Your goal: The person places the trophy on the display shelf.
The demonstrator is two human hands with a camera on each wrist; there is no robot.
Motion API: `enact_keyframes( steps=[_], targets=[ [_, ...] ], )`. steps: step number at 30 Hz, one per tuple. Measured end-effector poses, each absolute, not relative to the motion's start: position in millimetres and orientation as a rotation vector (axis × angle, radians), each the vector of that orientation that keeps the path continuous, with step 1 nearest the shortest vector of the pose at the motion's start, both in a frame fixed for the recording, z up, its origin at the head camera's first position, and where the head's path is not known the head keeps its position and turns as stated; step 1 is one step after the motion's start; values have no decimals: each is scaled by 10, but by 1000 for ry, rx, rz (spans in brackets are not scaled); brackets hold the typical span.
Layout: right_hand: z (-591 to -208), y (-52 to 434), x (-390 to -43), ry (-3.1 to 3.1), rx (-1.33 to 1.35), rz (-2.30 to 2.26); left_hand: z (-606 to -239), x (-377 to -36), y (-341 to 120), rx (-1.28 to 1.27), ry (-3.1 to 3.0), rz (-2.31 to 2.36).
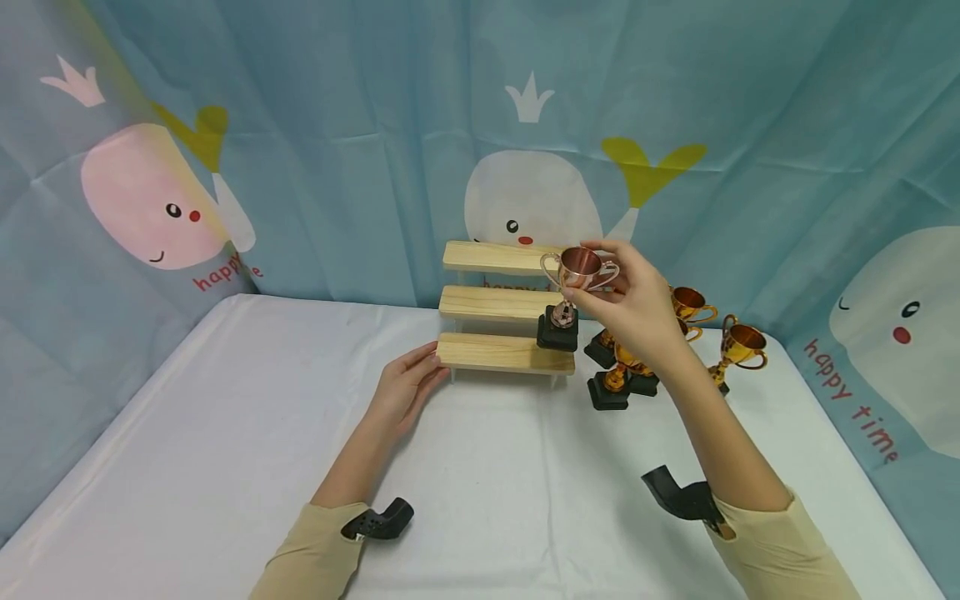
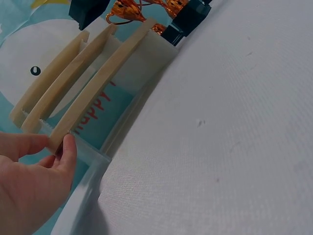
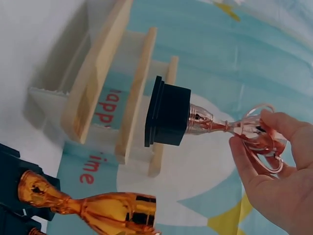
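A small rose-gold trophy cup (image 1: 580, 271) on a black base is held by its cup and handle in my right hand (image 1: 637, 300). In the head view it overlaps the right end of a three-tier wooden shelf stand (image 1: 498, 302); the right wrist view shows its base (image 3: 168, 115) off the boards, in mid-air. My left hand (image 1: 405, 387) pinches the left end of the lowest board (image 2: 98, 88) between thumb and fingers. To the right of the stand, several gold trophy cups (image 1: 744, 340) stand on the table, some partly hidden behind my right hand.
A white cloth covers the table (image 1: 480, 483). Behind it hangs a blue curtain (image 1: 360, 192) printed with whales, close behind the stand. Clear side panels (image 2: 151, 58) support the boards. Each wrist wears a black camera mount (image 1: 378, 518).
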State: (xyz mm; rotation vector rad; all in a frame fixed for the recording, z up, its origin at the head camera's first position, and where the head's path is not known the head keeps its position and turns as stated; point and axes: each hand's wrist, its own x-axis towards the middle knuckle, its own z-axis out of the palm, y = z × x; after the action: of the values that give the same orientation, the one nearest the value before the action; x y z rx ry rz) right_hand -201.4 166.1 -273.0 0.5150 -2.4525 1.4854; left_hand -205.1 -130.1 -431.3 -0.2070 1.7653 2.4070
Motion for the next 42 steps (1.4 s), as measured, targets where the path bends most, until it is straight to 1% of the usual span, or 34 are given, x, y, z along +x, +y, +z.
enact_keyframes(
  steps=[17,28,42],
  targets=[
    [-2529,1361,-2318,-2489,516,1484,-4308,-2069,-1316,-247,1738,2414],
    [-2435,1151,-2535,-2473,570,1507,-4325,-2077,-1316,-261,1724,2421],
    [-2307,952,-2711,-2487,511,1527,-4321,-2080,-1313,-250,1723,2412]
  ],
)
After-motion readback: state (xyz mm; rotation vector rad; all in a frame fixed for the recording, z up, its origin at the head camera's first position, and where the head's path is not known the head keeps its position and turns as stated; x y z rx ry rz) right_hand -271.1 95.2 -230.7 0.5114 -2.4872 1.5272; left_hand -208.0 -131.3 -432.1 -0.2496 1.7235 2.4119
